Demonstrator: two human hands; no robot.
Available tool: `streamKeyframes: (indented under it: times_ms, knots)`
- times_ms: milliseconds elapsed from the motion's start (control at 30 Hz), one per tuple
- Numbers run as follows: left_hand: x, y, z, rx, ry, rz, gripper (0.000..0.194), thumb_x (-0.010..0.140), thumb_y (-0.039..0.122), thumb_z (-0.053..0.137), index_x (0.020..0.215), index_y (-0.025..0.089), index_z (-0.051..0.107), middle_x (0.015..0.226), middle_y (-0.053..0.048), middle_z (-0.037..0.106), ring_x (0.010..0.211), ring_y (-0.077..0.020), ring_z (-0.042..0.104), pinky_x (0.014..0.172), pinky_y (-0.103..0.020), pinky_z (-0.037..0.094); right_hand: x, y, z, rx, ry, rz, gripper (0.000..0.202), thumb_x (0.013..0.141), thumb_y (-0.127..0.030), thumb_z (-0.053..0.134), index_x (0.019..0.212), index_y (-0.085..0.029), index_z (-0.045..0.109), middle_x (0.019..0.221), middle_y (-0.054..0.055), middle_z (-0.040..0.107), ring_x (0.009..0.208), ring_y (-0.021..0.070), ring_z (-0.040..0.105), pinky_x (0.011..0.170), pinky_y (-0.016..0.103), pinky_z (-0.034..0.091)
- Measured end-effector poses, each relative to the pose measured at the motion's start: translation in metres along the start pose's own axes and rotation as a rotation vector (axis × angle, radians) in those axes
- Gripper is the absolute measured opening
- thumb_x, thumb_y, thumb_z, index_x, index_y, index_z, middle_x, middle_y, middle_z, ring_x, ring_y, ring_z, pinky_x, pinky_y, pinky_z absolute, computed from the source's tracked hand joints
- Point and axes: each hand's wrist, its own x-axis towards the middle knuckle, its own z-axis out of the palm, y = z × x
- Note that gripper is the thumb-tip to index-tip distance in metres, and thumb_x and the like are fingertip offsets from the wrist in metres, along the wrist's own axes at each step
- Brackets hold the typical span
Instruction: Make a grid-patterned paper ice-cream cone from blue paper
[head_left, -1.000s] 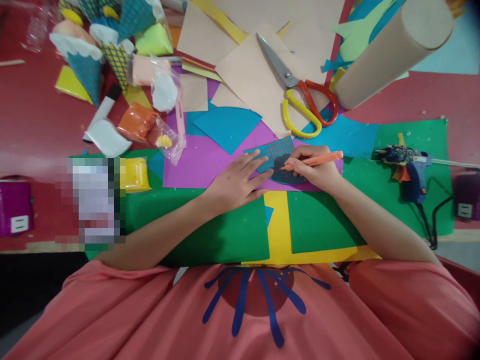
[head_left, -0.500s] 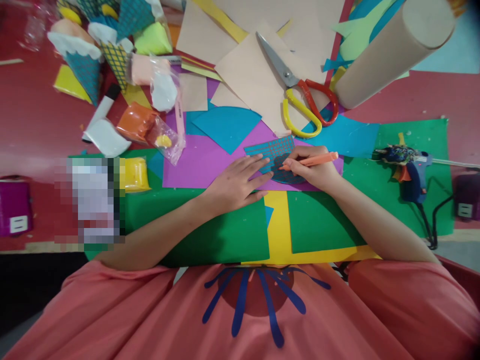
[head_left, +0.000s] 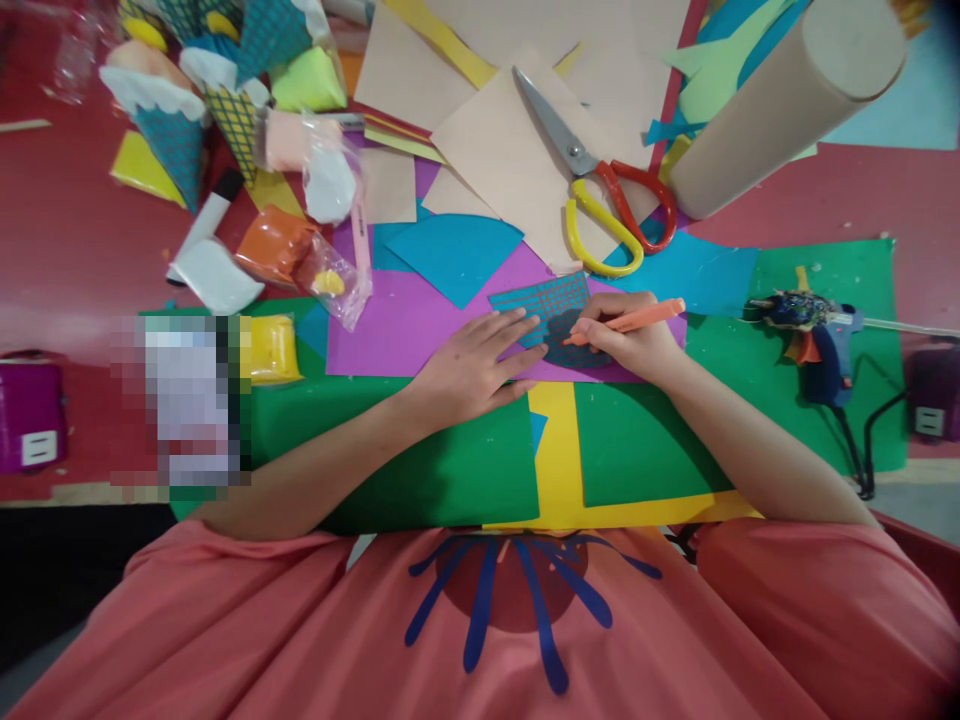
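My right hand (head_left: 626, 335) is closed round an orange marker (head_left: 649, 315), its tip low over a blue paper piece (head_left: 551, 297). Crossing reddish lines cover the upper part of that piece, and shadow falls on its lower part. My left hand (head_left: 476, 365) lies flat with fingers spread, their tips resting on the left side of the piece. Beneath it is a purple sheet (head_left: 375, 345). Just beyond lies a plain blue fan-shaped piece (head_left: 457, 250).
Scissors (head_left: 574, 150) with red and yellow handles lie on beige sheets. A beige roll (head_left: 780, 110) and a glue gun (head_left: 825, 340) are to the right. Paper cones (head_left: 165, 150), bagged clay (head_left: 274, 245) and a black-and-white marker (head_left: 206, 225) are at left. Green sheets (head_left: 420, 460) lie nearest me.
The marker in my right hand has shifted slightly to the right, its back end a little higher. My left hand keeps its place on the blue piece.
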Motion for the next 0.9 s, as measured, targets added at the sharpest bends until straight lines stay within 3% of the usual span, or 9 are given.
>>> streamKeyframes:
  times_ms: [100,267,533,767,900]
  knots:
    - [0.0007,0.0002,-0.0010,0.025,0.020,-0.029,0.041,0.097,0.038,0.050,0.132,0.017,0.058,0.145,-0.017,0.050,0.138,-0.0320,0.043,0.110,-0.050,0.041,-0.0007,-0.0003,-0.0003,0.024,0.051,0.041,0.032,0.084,-0.041,0.063,0.063,-0.017,0.063,0.057,0.001,0.063,0.048,0.0090,0.054,0.046,0.023,0.039]
    - [0.0017,0.0010,-0.0024,0.057,0.021,-0.018,0.041,0.097,0.039,0.050,0.130,0.018,0.060,0.144,-0.019,0.049,0.138,-0.0333,0.043,0.109,-0.051,0.042,-0.0004,-0.0008,-0.0003,-0.029,0.006,0.048,0.034,0.085,-0.045,0.062,0.066,-0.017,0.065,0.058,0.002,0.065,0.049,0.0096,0.054,0.046,0.023,0.039]
    - [0.0025,0.0028,-0.0039,0.022,-0.027,-0.058,0.037,0.096,0.037,0.052,0.126,0.018,0.063,0.147,-0.018,0.046,0.140,-0.0327,0.040,0.111,-0.052,0.040,0.0011,0.0004,0.0007,-0.043,-0.007,-0.017,0.028,0.087,-0.035,0.062,0.065,-0.017,0.063,0.059,0.001,0.065,0.049,0.0082,0.053,0.048,0.023,0.039]
    - [0.0018,0.0019,-0.0036,0.024,-0.009,-0.038,0.037,0.096,0.035,0.051,0.127,0.017,0.062,0.146,-0.018,0.048,0.139,-0.0335,0.041,0.110,-0.052,0.041,0.0017,0.0003,-0.0005,-0.051,-0.056,0.002,0.043,0.084,-0.053,0.061,0.060,-0.018,0.061,0.057,0.002,0.064,0.050,0.0096,0.052,0.047,0.024,0.038]
    - [0.0017,0.0021,-0.0028,0.022,-0.005,-0.048,0.037,0.096,0.036,0.053,0.127,0.018,0.062,0.146,-0.017,0.048,0.140,-0.0326,0.041,0.110,-0.052,0.041,0.0017,0.0000,-0.0006,-0.031,-0.035,0.007,0.041,0.085,-0.051,0.061,0.062,-0.017,0.062,0.058,0.002,0.065,0.049,0.0093,0.053,0.047,0.023,0.038]
